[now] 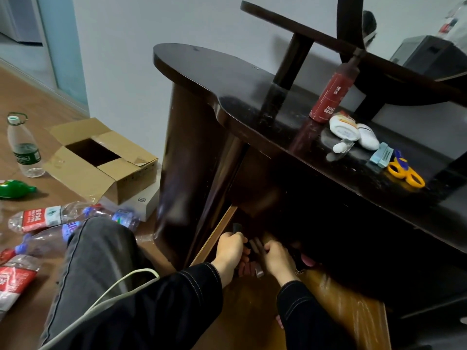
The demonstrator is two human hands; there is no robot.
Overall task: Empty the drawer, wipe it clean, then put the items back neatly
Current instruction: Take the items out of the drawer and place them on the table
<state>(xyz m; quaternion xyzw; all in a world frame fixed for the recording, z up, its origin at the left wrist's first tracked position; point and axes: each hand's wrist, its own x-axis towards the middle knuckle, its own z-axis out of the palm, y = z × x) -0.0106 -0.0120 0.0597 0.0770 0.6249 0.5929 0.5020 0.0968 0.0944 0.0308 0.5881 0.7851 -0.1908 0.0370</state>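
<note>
Drawer (336,304), pulled out low under the dark bench (227,79). Inside it, fingers of the left hand (231,246) curl round a small black object (236,227). Fingers of the right hand (276,258) clasp dark slim items (255,245), kind unclear. On the bench: red bottle (331,97), white tubes (345,128), yellow scissors (406,173). On the floor beside: open cardboard box (101,157).

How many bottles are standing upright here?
2: a clear water bottle on the floor at left, and a red bottle on the dark tabletop. The other floor bottles lie flat; some may be hidden.
</note>
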